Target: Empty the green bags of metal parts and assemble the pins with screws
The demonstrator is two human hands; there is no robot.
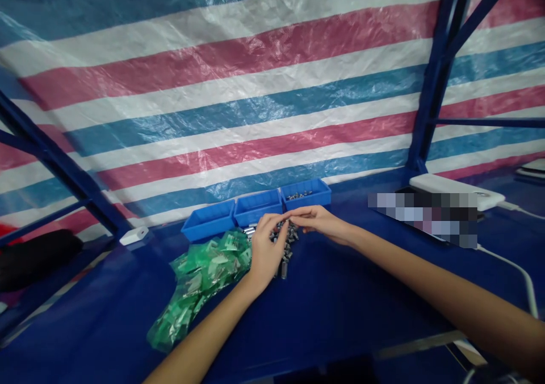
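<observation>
Both my hands meet over a small heap of grey metal parts (288, 246) on the blue table (332, 304). My left hand (264, 249) rests on the heap's left side with its fingers curled and pinched at the top. My right hand (321, 221) reaches in from the right, fingertips pressed together against the left hand's fingertips. Whatever they pinch is too small to name. Just behind the heap stand three blue trays in a row (255, 206); the right one (305, 193) holds a few grey parts.
A pile of green plastic bags (200, 279) lies left of the heap. A small white box (133, 235) sits at the back left, a white device (457, 191) with a cable at the right. A striped tarpaulin (238, 88) and blue frame posts (434, 77) close the back.
</observation>
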